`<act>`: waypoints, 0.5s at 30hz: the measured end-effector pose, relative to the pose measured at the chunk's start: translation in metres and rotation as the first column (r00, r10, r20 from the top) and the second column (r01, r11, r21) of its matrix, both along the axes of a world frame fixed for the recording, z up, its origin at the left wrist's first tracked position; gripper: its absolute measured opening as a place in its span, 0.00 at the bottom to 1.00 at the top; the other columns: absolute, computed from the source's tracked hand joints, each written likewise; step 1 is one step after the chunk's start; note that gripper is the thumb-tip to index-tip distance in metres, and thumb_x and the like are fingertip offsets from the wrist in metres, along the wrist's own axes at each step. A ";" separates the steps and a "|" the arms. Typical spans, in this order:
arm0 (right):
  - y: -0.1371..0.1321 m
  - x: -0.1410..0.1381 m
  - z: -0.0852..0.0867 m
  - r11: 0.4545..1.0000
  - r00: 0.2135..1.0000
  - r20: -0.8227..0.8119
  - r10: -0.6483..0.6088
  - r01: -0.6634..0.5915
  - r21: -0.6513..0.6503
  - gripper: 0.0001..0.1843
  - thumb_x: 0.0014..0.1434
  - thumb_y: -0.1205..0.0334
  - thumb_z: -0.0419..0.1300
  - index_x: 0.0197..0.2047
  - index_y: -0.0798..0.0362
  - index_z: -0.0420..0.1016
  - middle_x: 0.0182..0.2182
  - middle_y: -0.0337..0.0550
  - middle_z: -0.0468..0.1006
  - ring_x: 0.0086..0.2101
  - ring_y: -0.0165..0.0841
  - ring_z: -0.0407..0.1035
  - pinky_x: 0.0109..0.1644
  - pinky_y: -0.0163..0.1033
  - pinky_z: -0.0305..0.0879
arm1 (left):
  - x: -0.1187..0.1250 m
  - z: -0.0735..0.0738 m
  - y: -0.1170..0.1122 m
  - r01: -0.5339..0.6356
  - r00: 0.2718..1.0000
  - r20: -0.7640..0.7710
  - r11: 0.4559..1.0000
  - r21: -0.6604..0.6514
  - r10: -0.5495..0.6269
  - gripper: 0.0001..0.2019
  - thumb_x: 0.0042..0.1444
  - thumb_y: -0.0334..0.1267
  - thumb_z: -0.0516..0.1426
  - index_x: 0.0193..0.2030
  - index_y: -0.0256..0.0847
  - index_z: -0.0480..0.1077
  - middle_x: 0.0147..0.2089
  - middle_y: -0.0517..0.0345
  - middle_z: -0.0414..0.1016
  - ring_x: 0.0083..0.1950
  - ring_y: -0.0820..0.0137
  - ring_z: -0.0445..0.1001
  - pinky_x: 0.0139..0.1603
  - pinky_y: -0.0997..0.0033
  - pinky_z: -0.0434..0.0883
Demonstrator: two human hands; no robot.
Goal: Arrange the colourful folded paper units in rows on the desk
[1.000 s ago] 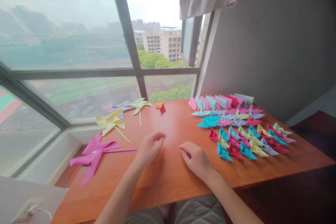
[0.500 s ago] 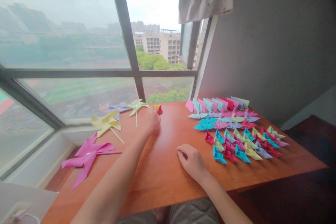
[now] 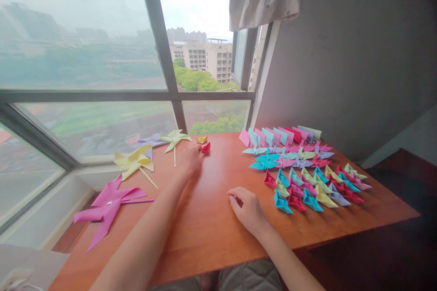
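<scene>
At the far middle of the table, my left hand (image 3: 191,160) has its fingers closed at the left side of a small red origami piece (image 3: 205,148); the fingertips are partly hidden. Just behind it lies a small yellow origami piece (image 3: 201,139), apart from the hand. My right hand (image 3: 248,210) rests on the tabletop near the middle, its fingers curled toward the thumb with nothing visible in them. The nearest things to its right are several folded paper boats (image 3: 310,201) in bright colours, standing in rows.
Paper pinwheels lie along the left: pink (image 3: 108,204), yellow (image 3: 131,162), pale green (image 3: 175,137) and purple (image 3: 150,142). Behind the boats are paper cranes (image 3: 265,159) and a row of upright folded papers (image 3: 282,135). The wooden table (image 3: 205,236) meets windows at the back.
My left hand has drawn back slightly toward me, and the red origami piece has come nearer, leaving the yellow one more exposed behind. My right hand stays in place. The view has shifted slightly.
</scene>
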State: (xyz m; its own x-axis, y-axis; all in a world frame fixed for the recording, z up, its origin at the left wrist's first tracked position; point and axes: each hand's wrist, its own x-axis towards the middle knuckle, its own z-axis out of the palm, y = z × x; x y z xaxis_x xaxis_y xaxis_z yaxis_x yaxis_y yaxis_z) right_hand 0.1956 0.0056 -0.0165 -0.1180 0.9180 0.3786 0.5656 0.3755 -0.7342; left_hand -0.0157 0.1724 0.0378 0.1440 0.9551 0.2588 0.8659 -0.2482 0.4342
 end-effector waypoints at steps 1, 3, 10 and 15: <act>0.000 0.000 0.000 1.000 1.000 -0.007 -0.001 0.001 0.003 0.11 0.60 0.69 0.55 0.39 0.51 0.78 0.34 0.41 0.80 0.34 0.32 0.74 0.40 0.36 0.68 | -0.001 0.001 -0.004 0.022 1.000 -0.006 1.000 0.013 -0.022 0.09 0.56 0.30 0.54 0.35 0.39 0.76 0.37 0.50 0.79 0.40 0.62 0.76 0.40 0.68 0.66; 0.000 0.000 0.001 1.000 1.000 -0.025 -0.005 0.006 0.009 0.11 0.60 0.69 0.55 0.39 0.51 0.78 0.34 0.41 0.80 0.35 0.32 0.74 0.40 0.35 0.68 | -0.004 0.003 -0.014 0.078 0.997 -0.031 0.996 0.040 -0.077 0.10 0.55 0.28 0.53 0.34 0.39 0.76 0.36 0.52 0.79 0.38 0.64 0.76 0.39 0.69 0.66; -0.002 0.002 0.005 0.998 0.996 -0.078 -0.053 0.055 0.020 0.11 0.62 0.65 0.54 0.40 0.52 0.78 0.35 0.43 0.80 0.31 0.32 0.74 0.36 0.35 0.70 | -0.012 0.019 -0.071 0.301 0.951 -0.087 0.953 0.034 -0.297 0.11 0.58 0.29 0.52 0.37 0.43 0.75 0.38 0.56 0.78 0.34 0.69 0.75 0.34 0.74 0.66; -0.004 0.004 0.006 0.987 0.983 -0.105 -0.152 0.156 0.027 0.12 0.64 0.59 0.54 0.43 0.53 0.78 0.37 0.47 0.81 0.31 0.34 0.74 0.35 0.37 0.72 | -0.005 0.017 -0.109 0.395 0.914 -0.106 0.918 0.012 -0.392 0.10 0.59 0.29 0.52 0.38 0.44 0.74 0.39 0.56 0.78 0.34 0.69 0.75 0.35 0.74 0.66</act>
State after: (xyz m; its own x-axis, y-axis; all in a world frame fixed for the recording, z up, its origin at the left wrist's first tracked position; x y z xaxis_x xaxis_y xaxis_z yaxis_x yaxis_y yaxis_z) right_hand 0.2000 0.0015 -0.0103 0.0645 0.9081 0.4138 0.5412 0.3166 -0.7790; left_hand -0.0207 0.0636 0.0543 0.5332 0.8072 0.2531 0.7336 -0.5902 0.3369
